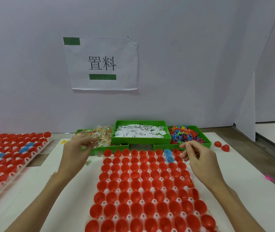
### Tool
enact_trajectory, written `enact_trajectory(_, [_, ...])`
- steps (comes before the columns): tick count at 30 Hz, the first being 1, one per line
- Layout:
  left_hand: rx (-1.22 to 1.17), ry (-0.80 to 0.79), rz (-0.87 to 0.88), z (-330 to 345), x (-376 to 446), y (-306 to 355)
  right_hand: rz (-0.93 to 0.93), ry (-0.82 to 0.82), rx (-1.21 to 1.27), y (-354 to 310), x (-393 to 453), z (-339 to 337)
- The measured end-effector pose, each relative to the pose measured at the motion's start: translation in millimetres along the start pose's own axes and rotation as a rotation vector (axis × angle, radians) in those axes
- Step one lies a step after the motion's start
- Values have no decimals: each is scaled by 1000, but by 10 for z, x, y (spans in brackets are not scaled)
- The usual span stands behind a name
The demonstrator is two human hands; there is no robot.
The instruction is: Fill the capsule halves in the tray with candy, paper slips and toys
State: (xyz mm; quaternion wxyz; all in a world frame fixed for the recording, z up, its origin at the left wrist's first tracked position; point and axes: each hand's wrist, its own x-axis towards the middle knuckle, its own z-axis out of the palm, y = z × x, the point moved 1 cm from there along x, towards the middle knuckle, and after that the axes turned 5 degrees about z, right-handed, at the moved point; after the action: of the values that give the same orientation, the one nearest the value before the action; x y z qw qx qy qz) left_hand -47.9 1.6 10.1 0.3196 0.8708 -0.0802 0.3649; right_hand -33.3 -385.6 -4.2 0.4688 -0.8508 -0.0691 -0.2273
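Candy [99, 138] sits heaped in the left green bin beyond the tray [143, 185] of empty capsule halves. My left hand [76, 148] reaches it, fingers loosely spread; my right hand [195, 156] hovers part-curled, apparently empty. Wrappers look light and slippery; pinch an end.

A single head-worn wide-angle view looks forward and slightly down from just above the white table [76, 190]. The clear plastic tray of red capsule halves [143, 186] fills the near lower centre, close under the lens. Three green plastic bins [140, 139] sit beyond it, and the pale wall with a taped white paper sign [102, 64] fills the upper half.
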Motion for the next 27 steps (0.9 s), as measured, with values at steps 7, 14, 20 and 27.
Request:
enact_trajectory(7, [-391, -21, -201, 32, -512, 434, 6, -2, -11, -7, -9, 25])
enact_trajectory(14, [-796, -170, -381, -59, -551, 628, -21, -24, 9, -175, 47, 125])
enact_trajectory(20, [-842, -155, -350, -66, -569, 672, -106, -150, -219, -380, 610, 434])
enact_trajectory(27, [-824, -146, -359, -106, -567, 660, 6, -410, -539, -413, 1192, 765])
